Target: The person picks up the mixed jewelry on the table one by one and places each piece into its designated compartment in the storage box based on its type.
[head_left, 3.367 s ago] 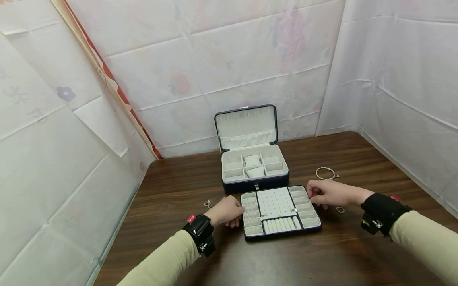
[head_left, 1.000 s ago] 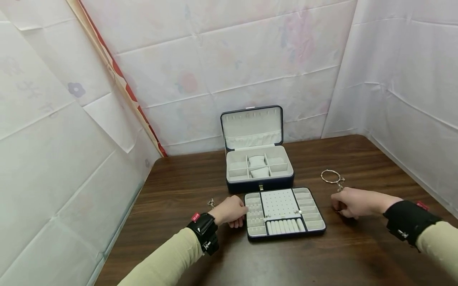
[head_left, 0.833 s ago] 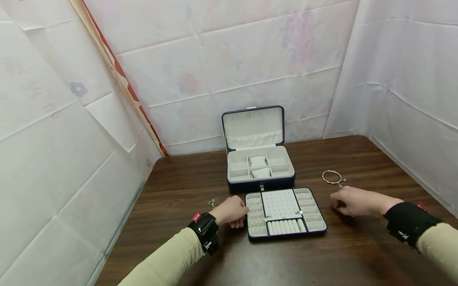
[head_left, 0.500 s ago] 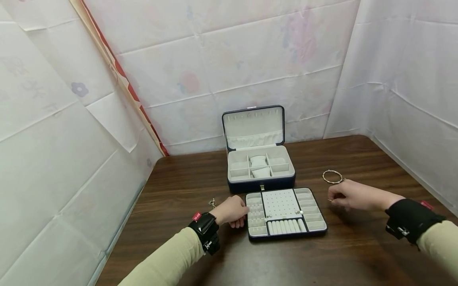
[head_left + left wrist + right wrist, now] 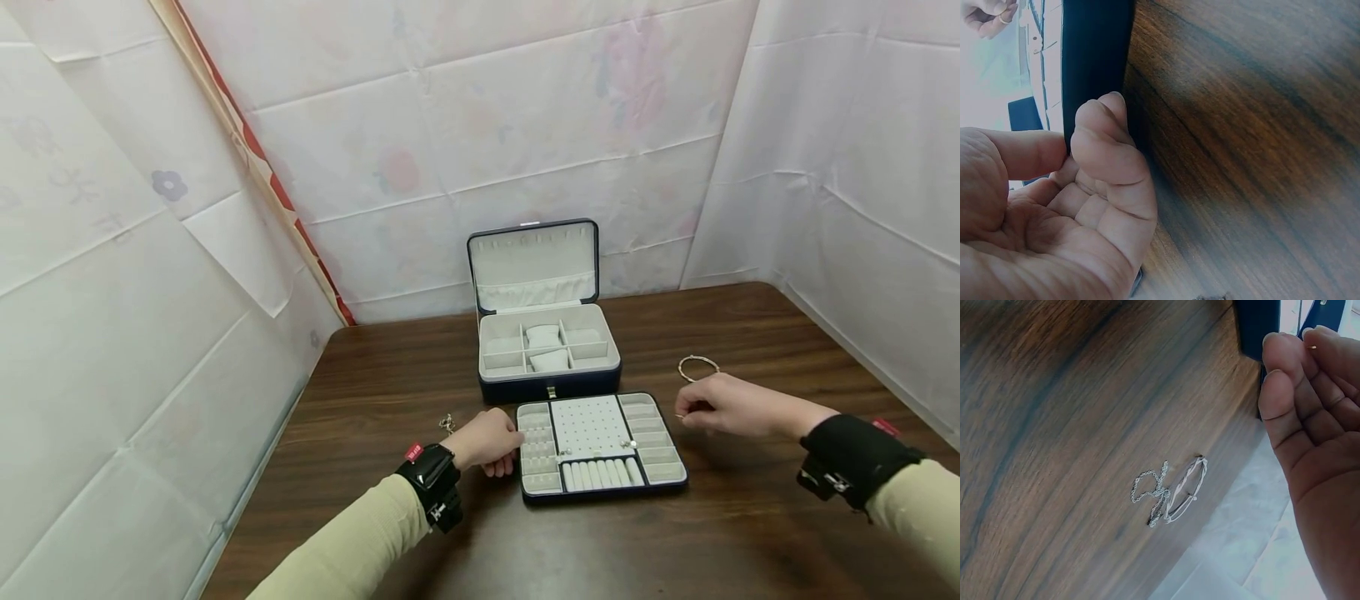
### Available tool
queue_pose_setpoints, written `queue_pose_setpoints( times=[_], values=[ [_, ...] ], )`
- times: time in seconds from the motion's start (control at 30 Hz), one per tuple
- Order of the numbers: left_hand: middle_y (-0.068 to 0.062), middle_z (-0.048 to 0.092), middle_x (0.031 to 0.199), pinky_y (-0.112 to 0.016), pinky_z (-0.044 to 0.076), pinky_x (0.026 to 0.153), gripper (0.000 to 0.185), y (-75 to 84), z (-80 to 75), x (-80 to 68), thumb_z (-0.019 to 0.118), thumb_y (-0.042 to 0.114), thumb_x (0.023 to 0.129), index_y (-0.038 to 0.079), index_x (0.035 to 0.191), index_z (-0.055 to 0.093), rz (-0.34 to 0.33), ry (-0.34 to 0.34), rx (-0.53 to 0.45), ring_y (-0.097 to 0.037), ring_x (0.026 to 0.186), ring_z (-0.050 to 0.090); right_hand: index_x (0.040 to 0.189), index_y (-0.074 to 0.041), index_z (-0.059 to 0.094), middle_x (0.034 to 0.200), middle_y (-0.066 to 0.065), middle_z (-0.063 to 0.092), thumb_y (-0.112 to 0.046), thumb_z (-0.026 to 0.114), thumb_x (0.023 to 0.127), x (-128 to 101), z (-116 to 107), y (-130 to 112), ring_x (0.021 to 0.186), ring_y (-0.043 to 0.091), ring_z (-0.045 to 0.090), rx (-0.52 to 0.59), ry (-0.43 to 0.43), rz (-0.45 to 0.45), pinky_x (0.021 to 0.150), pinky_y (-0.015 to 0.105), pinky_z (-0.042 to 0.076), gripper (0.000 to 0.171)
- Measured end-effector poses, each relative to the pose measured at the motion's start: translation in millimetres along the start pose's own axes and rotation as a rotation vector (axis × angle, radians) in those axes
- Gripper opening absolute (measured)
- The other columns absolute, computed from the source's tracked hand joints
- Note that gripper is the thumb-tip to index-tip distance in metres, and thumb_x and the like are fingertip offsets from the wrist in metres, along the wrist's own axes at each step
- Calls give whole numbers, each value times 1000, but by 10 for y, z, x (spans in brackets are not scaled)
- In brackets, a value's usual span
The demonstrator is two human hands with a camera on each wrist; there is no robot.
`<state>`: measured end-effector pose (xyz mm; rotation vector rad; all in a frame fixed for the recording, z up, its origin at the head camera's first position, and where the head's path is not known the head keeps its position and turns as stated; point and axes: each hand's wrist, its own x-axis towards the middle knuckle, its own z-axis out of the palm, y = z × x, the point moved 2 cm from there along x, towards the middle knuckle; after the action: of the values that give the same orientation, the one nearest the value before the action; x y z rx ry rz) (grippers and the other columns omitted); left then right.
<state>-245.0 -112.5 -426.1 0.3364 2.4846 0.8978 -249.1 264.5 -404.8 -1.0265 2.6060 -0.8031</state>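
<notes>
My left hand [image 5: 486, 442] holds the left edge of a navy jewelry tray [image 5: 588, 425] with a pale lining. In the left wrist view its thumb meets the tray's dark side wall [image 5: 1094, 56] and the fingers curl beside it. Just off the tray's right side, my right hand [image 5: 727, 404] pinches a small gold ring [image 5: 1005, 20] between thumb and forefinger. Only a sliver of the ring shows in the right wrist view. Small earrings [image 5: 628, 444] sit on the tray's dotted panel, above a row of padded ring rolls [image 5: 603, 474].
Behind the tray stands an open navy jewelry box [image 5: 551, 387] with two small cushions inside. Right of it lie a bangle [image 5: 696, 357] and a silver chain [image 5: 1159, 492] on the wooden table [image 5: 390, 375]. Another small piece of jewelry [image 5: 447, 423] lies beyond my left wrist.
The ring, lying on the table in the oldest frame, is now in my right hand. That hand went right to it, then came back left toward the tray. My left hand stayed at the tray edge.
</notes>
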Motion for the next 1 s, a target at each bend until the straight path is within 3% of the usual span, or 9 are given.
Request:
queue_pose_setpoints(
  times=[0.5, 0.77, 1.0],
  values=[
    [-11, 67, 59, -27, 49, 43, 38, 33, -10, -27, 56, 14, 102, -5, 71, 68, -2, -1, -29, -14, 43, 55, 89, -17, 66, 74, -12, 58, -2, 64, 98, 94, 20, -75, 65, -1, 56, -38, 39, -89, 56, 22, 47, 17],
    [-11, 67, 59, -26, 49, 43, 38, 28, -21, -20, 56, 15, 102, -4, 72, 68, -6, -7, -33, -14, 43, 55, 92, -15, 67, 77, -9, 61, -3, 62, 98, 153, 11, -129, 66, 1, 58, -35, 5, -59, 57, 23, 49, 15],
    [-10, 66, 58, -25, 47, 42, 38, 25, -11, -15, 56, 14, 102, -5, 72, 68, -9, -9, -46, -13, 43, 55, 90, -15, 66, 74, -12, 57, -3, 62, 100, 193, 33, -174, 65, -1, 55, -43, 3, -90, 57, 22, 48, 16]
  ],
)
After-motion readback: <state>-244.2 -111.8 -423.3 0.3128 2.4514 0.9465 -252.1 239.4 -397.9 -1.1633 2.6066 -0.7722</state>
